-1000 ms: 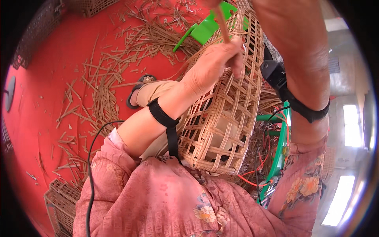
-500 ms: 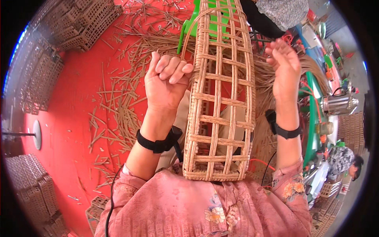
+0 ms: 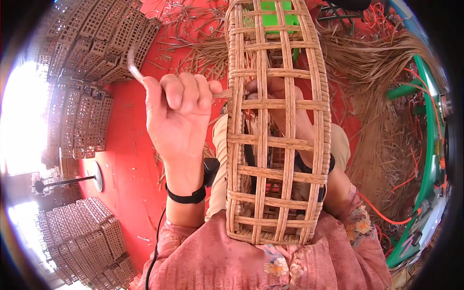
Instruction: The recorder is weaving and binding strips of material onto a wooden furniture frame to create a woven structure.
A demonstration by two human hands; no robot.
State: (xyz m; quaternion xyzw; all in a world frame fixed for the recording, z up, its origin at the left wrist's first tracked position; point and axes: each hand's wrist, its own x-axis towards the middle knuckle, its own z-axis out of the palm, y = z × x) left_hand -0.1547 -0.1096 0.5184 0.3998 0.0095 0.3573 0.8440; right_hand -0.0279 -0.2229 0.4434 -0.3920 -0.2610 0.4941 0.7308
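While the basket (image 3: 278,121) stood upright against the person's lap, its open lattice of pale cane strips showed the right hand (image 3: 280,104) inside it, fingers curled against the weave; whether that hand gripped anything could not be told. Outside, just left of the frame, the left hand (image 3: 181,113) was fisted on a thin strip (image 3: 135,67) that ran from the basket's side. Stacks of finished baskets (image 3: 92,53) and loose cane (image 3: 386,96) lay on the red floor (image 3: 128,164).

No packages, labels, signs or screens are in view
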